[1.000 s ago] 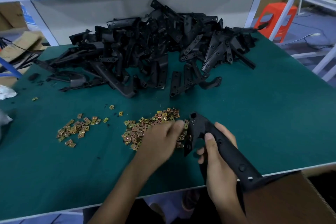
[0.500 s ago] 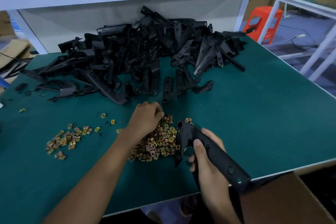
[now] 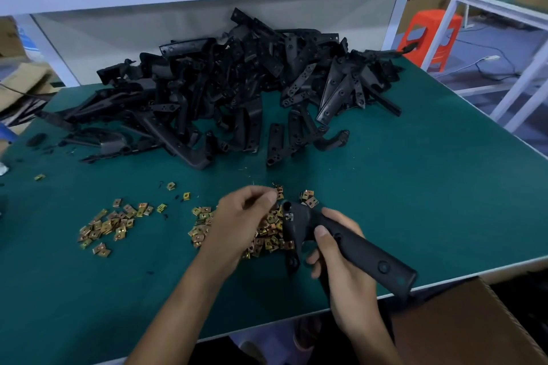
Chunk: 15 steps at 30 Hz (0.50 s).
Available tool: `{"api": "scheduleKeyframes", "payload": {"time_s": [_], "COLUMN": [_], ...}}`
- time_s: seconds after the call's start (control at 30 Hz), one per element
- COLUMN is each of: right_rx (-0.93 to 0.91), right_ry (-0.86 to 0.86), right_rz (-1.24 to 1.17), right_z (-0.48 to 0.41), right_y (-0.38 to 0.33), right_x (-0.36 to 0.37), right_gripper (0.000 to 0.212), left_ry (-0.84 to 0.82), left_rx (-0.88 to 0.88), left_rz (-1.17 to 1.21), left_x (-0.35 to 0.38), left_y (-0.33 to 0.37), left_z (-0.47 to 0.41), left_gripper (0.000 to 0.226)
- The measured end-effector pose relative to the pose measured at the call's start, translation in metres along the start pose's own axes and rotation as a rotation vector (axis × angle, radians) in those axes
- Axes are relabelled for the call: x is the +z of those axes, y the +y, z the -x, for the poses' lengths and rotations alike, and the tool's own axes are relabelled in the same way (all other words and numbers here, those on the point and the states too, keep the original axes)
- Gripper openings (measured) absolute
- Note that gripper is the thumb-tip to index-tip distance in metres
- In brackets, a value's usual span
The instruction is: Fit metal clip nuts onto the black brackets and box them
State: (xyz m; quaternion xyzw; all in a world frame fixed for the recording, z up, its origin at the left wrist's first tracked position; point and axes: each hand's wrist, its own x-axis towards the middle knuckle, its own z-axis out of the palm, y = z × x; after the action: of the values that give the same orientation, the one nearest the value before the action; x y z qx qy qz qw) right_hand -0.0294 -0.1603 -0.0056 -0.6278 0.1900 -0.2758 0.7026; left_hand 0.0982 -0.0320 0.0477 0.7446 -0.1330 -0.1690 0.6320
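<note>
Right hand [image 3: 347, 272] is gripping the bracket [image 3: 366, 255], its long axis pointing up-left at the clip nut [image 3: 279, 194] the left hand [image 3: 246, 216] is pinching just beside its tip.

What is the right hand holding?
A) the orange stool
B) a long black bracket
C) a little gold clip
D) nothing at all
B: the right hand grips a long black bracket, with its fingers curled round the middle, over the near edge of the green table.
</note>
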Motion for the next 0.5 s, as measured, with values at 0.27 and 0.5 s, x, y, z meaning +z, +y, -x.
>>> {"api": "scheduleKeyframes", "payload": {"time_s": [0.27, 0.5], "right_rx": [0.023, 0.013], "right_ry": [0.027, 0.019], "right_rz": [-0.159, -0.159], "right_z": [-0.003, -0.002], "right_y": [-0.001, -0.002], "right_x": [-0.002, -0.001], "right_gripper": [0.027, 0.026], "left_ry": [-0.002, 0.021], "left_rx": [-0.198, -0.186], "left_rz": [0.505, 0.475], "left_x": [0.017, 0.019], "left_y": [-0.006, -0.003], "left_z": [0.039, 0.040], "left_gripper": [0.013, 0.014]}}
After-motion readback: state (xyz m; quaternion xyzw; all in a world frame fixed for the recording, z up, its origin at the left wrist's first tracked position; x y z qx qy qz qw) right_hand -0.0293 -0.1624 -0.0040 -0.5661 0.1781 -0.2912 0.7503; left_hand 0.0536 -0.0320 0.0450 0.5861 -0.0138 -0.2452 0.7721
